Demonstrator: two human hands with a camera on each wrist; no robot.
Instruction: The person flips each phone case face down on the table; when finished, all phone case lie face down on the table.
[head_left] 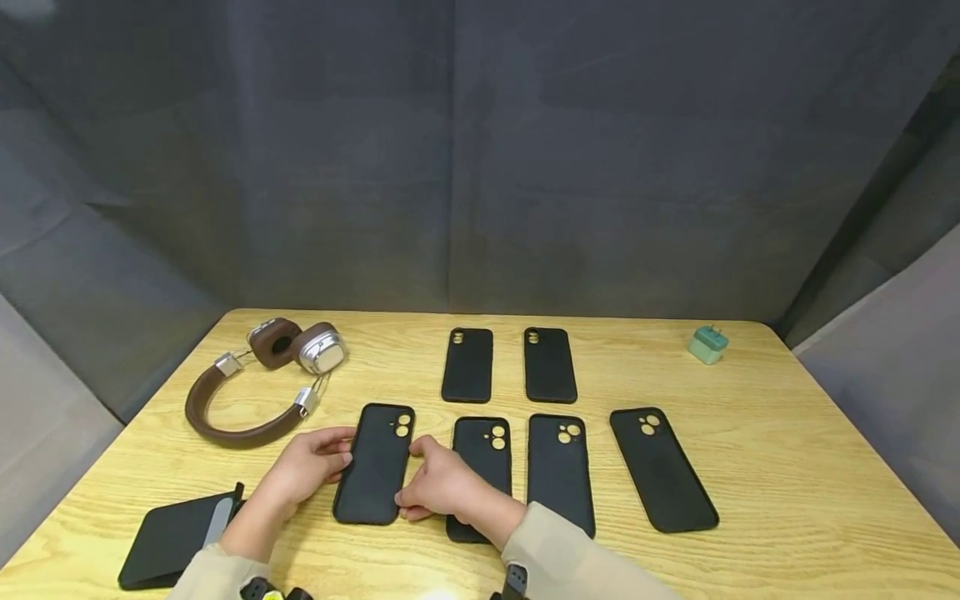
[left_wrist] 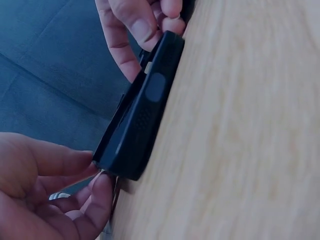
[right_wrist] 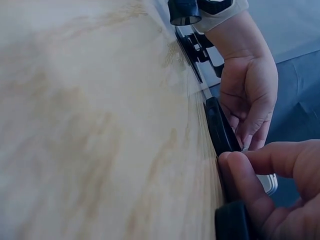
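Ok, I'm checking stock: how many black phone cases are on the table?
6. Two at the back. Four in front: one held by both hands, one beside it, one mid-right, one far right.

curtained studio w/ wood table (head_left: pixel 787 467)

My table (head_left: pixel 787 467) carries six black cases: two (head_left: pixel 467 365) (head_left: pixel 550 364) toward the far edge, four (head_left: pixel 375 464) (head_left: pixel 483 454) (head_left: pixel 560 471) (head_left: pixel 662 468) nearer me. Headphones (head_left: pixel 258 379) near the far left corner, charger (head_left: pixel 708 344) far right, a wallet (head_left: pixel 174 539) at the near left.
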